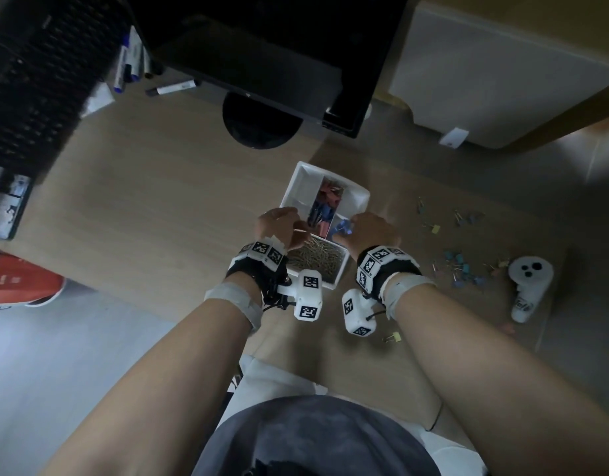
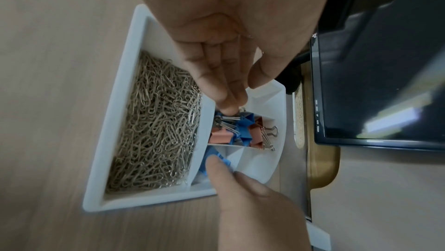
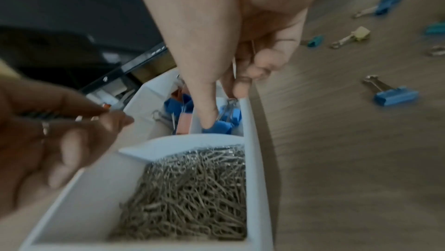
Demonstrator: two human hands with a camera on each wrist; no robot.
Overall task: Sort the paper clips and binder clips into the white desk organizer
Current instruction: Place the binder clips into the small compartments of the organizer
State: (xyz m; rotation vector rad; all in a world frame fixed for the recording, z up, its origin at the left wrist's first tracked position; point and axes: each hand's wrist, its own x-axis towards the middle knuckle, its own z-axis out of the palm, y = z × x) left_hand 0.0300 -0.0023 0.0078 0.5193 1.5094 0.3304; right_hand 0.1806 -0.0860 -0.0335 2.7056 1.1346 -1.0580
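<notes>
Over the white desk organizer [image 1: 359, 197], left hand [image 2: 231, 49] fingertips pinch binder clips [image 2: 231, 127] in mid compartment; right hand [image 3: 231, 49] thumb & finger grip blue clips [image 3: 228, 120] in right one. Paper clips [image 2: 156, 121] fill near section.

No legible text anywhere

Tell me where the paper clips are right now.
The paper clips fill the white desk organizer's largest, nearest compartment in the head view, between both wrists, just before the binder-clip compartments.
</notes>
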